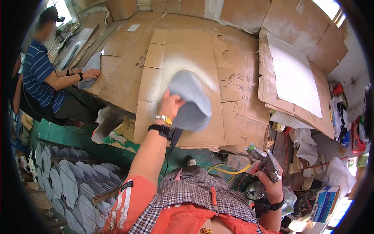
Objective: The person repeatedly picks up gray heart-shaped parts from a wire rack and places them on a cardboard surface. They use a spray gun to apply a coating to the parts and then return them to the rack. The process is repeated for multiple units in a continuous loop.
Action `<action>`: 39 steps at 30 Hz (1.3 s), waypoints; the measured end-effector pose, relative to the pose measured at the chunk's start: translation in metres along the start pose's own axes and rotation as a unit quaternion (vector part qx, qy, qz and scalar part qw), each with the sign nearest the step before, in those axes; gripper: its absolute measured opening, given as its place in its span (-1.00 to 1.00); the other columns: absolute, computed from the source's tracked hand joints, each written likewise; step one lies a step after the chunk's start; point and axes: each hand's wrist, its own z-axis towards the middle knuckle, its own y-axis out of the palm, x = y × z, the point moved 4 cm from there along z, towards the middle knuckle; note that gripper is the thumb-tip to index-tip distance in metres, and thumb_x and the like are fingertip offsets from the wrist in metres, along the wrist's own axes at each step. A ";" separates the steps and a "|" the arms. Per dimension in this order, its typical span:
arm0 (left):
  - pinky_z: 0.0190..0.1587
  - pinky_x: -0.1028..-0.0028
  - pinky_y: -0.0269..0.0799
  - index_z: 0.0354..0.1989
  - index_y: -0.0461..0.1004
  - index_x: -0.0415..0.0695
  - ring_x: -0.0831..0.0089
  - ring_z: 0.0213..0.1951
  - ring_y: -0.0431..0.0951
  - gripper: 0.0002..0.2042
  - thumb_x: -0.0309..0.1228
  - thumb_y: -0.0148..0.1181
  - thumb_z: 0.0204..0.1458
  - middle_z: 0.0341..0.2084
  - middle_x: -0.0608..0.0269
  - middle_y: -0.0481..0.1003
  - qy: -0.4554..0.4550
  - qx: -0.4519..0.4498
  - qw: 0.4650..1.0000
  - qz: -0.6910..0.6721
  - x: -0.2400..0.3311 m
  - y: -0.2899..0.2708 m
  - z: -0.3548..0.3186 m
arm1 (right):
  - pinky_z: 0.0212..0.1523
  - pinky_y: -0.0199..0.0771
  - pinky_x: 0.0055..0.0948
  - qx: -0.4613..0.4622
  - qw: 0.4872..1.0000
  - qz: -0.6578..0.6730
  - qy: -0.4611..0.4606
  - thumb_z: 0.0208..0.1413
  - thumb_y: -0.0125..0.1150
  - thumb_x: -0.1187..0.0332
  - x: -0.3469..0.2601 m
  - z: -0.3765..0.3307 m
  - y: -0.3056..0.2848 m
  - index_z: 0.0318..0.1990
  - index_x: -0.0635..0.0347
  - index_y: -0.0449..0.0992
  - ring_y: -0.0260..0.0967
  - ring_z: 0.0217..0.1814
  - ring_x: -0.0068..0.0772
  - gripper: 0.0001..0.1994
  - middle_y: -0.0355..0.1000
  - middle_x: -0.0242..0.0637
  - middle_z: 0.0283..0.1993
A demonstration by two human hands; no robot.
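On the cardboard-covered table in front of me lies a grey, curved, felt-like piece (194,111) with a rounded outline. My left hand (171,105) pinches its left edge, and the piece looks bent or lifted there. A pale sprayed haze surrounds it on the cardboard sheet (156,117). Off to the right, below the table's edge, my right hand (271,185) is wrapped round a metal spray gun (269,165) with a green part at its end. The gun is held apart from the grey piece.
A co-worker (44,78) at the left handles a similar grey piece (90,70). Several grey pieces hang on a rack (95,199) at lower left. A yellow hose (230,170) runs below the table. A white sheet on cardboard (294,74) leans at right, above cluttered shelves.
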 end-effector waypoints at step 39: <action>0.04 0.27 0.37 0.00 0.27 -0.18 0.25 -0.06 0.43 -0.64 -0.68 -0.17 -0.01 -0.09 0.12 0.40 0.266 0.135 0.936 -0.188 0.195 -0.175 -0.234 | -0.26 0.41 -0.57 0.119 0.991 -0.052 0.001 0.02 0.20 0.45 -0.020 -0.100 0.057 -0.01 0.38 0.33 0.40 -0.36 -0.55 -0.62 0.42 -0.35 -0.36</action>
